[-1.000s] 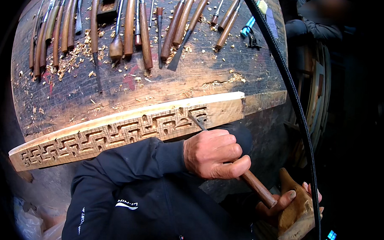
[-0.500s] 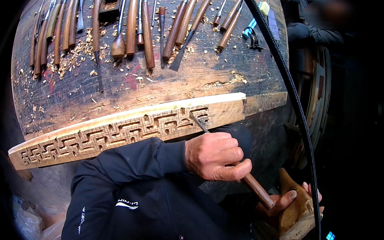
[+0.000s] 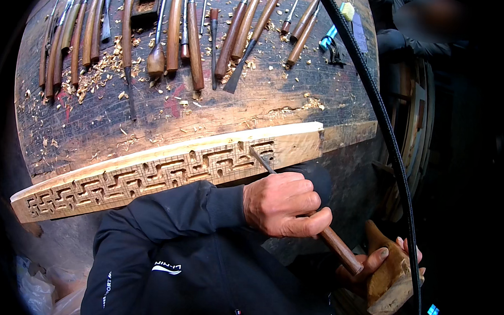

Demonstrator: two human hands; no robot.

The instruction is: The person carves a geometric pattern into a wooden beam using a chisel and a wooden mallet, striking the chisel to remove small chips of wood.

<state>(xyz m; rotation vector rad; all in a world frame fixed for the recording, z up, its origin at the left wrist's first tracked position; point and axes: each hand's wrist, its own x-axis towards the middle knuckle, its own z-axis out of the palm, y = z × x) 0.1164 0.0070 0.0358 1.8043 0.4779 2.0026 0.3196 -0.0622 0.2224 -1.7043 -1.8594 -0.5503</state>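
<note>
My left hand (image 3: 282,206) is closed around the brown wooden handle of a chisel (image 3: 340,250). The chisel slants up and left, its steel tip resting against the carved face of a long pale board (image 3: 298,146), near the right end of the pattern. A gridded, maze-like band of cut grooves runs along that face. Low on the right, my right hand (image 3: 372,264) grips a worn wooden mallet (image 3: 391,279), thumb on the near side and fingertips showing beyond it. The mallet is close to the chisel handle's butt end; whether they touch I cannot tell.
Several chisels and gouges (image 3: 173,32) lie in a row across the far workbench (image 3: 170,107), among wood shavings (image 3: 94,77). A small dark square box (image 3: 145,10) sits between them. A black braided cable (image 3: 384,115) crosses on the right. Another person (image 3: 417,24) is at the far right.
Hardly anything differs: my left hand and the chisel handle have shifted very slightly right, and the mallet has tilted a little. The chisel tip stays at the same spot on the board.
</note>
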